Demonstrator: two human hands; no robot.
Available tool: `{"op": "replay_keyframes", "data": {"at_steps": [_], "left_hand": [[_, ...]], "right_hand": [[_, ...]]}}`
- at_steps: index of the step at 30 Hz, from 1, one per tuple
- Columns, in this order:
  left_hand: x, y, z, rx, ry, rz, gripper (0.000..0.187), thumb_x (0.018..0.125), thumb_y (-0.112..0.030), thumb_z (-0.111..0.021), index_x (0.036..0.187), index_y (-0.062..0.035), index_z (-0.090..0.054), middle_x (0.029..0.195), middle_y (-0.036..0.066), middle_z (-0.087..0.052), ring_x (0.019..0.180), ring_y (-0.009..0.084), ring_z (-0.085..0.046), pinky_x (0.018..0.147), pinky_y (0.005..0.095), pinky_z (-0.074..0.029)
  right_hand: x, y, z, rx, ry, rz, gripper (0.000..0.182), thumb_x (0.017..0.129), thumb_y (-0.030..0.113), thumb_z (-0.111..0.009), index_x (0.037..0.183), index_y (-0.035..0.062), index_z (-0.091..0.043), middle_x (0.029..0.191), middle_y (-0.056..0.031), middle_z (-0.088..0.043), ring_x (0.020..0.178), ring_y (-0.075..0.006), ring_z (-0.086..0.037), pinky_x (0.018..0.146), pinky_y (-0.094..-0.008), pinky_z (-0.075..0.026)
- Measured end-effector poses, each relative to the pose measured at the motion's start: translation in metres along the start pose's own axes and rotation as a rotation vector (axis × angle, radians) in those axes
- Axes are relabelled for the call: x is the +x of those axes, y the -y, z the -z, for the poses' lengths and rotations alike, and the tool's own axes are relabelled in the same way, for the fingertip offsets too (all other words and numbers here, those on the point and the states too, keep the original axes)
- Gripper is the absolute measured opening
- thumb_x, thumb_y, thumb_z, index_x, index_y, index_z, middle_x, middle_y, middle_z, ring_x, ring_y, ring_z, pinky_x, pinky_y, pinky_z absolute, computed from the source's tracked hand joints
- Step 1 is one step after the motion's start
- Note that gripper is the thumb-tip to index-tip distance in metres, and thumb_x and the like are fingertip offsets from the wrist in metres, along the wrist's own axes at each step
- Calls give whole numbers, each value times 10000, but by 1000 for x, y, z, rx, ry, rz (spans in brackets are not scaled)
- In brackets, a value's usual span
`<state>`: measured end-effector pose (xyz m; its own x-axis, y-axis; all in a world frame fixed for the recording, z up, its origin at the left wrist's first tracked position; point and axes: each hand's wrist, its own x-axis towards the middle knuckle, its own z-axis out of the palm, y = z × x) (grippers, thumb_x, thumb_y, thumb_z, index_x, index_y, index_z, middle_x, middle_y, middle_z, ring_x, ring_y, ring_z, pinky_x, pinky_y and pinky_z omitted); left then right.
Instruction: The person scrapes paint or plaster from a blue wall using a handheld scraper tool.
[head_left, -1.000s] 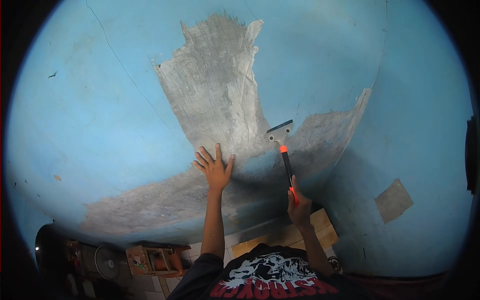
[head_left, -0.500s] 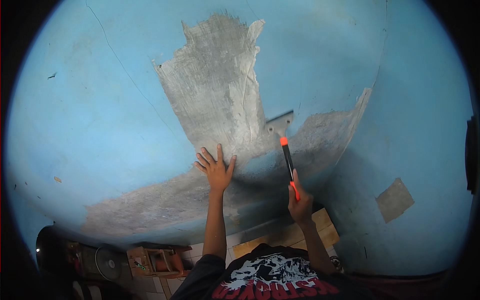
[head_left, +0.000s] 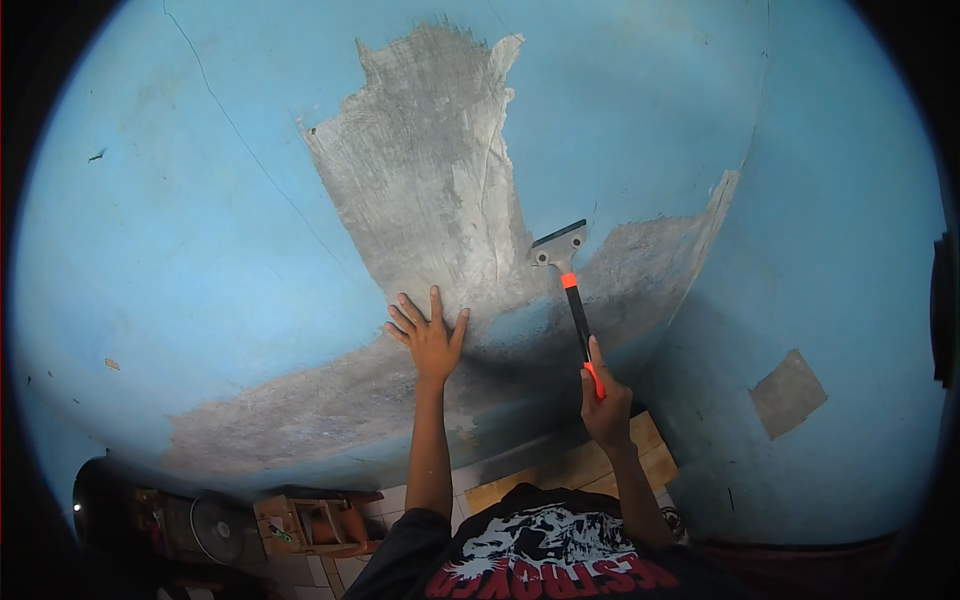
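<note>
My left hand [head_left: 434, 343] lies flat on the wall with its fingers spread, at the lower end of a bare grey patch [head_left: 410, 170]. Wrapped round the handle of a long scraper [head_left: 577, 318] is my right hand [head_left: 606, 405]. The scraper has a black and orange handle and a wide metal head with a dark blade, angled up against the blue paint [head_left: 640, 130] just right of the grey patch. Ragged, pale edges of paint border the patch on its right side.
A lower grey band runs across the wall to the right corner. On the side wall sits a small grey square [head_left: 790, 395]. Down at the left are a fan [head_left: 217, 528] and a wooden piece of furniture [head_left: 315, 520] on a tiled floor.
The scraper was slightly blurred and now shows sharply, its head in nearly the same place. My right hand has shifted slightly right. My left hand keeps its place on the wall.
</note>
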<state>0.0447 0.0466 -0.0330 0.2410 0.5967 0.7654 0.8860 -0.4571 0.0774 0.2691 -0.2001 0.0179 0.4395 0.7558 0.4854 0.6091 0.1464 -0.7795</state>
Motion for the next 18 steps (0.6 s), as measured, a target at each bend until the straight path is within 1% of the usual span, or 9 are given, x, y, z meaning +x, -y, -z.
{"op": "replay_keyframes", "data": {"at_steps": [1, 3, 5, 8, 10, 13, 15, 17, 18], "left_hand": [[0, -1, -1, -3, 4, 1, 861, 973, -602, -595, 1627, -140, -280, 1656, 319, 167, 1503, 513, 243, 1110, 716, 175], [-1, 0, -1, -28, 20, 47, 783, 970, -598, -597, 1597, -187, -373, 1668, 309, 129, 1506, 556, 171, 1120, 749, 103], [-1, 0, -2, -27, 5, 34, 786, 969, -597, -599, 1599, -186, -369, 1667, 311, 128, 1507, 553, 173, 1119, 749, 107], [-2, 0, -1, -31, -12, 19, 791, 969, -595, -601, 1601, -183, -365, 1666, 314, 124, 1509, 545, 180, 1118, 746, 114], [1, -1, -2, -35, -19, 25, 792, 969, -594, -602, 1601, -181, -364, 1666, 316, 120, 1510, 540, 184, 1118, 745, 117], [-1, 0, -2, -44, -4, 30, 794, 969, -594, -603, 1602, -179, -362, 1667, 313, 122, 1512, 532, 192, 1117, 743, 121], [-1, 1, -3, -9, -26, 16, 794, 968, -595, -603, 1602, -181, -362, 1667, 308, 135, 1512, 526, 199, 1117, 743, 123], [-2, 0, -4, -9, -25, 14, 794, 968, -595, -604, 1601, -180, -364, 1667, 309, 135, 1512, 525, 203, 1117, 742, 125], [-1, 1, -4, -6, -27, 13, 794, 967, -595, -604, 1600, -179, -365, 1667, 309, 134, 1511, 524, 206, 1117, 741, 128]], "right_hand": [[0, 0, 2, 3, 14, -22, 489, 1028, 75, -580, 1508, 56, -492, 698, -180, -541, 539, -173, -481, 557, -298, -448], [-1, -6, 4, 17, 25, -13, 486, 1029, 78, -580, 1507, 55, -494, 702, -181, -543, 542, -173, -489, 561, -299, -452], [-3, -19, 0, 36, 27, 2, 484, 1030, 81, -579, 1505, 54, -495, 705, -183, -544, 544, -173, -496, 565, -300, -457], [-12, -35, -8, -17, 0, 28, 474, 1032, 84, -579, 1497, 40, -501, 720, -185, -560, 546, -180, -517, 576, -299, -467], [-8, -29, -7, -19, 15, 13, 475, 1033, 91, -579, 1498, 43, -500, 753, -200, -583, 566, -197, -558, 592, -303, -480], [-5, -15, 0, 5, 38, -26, 474, 1035, 100, -577, 1500, 49, -500, 790, -219, -614, 591, -221, -588, 608, -312, -490], [-4, -20, 0, 2, 43, -30, 474, 1036, 103, -575, 1500, 46, -498, 813, -223, -629, 600, -225, -595, 612, -312, -491], [-8, -39, -8, 4, 43, -31, 474, 1037, 106, -574, 1501, 43, -497, 837, -227, -644, 608, -229, -602, 617, -312, -493], [-13, -59, -16, 2, 10, 22, 472, 1038, 105, -572, 1500, 38, -496, 856, -226, -653, 601, -229, -595, 613, -311, -491]]}}
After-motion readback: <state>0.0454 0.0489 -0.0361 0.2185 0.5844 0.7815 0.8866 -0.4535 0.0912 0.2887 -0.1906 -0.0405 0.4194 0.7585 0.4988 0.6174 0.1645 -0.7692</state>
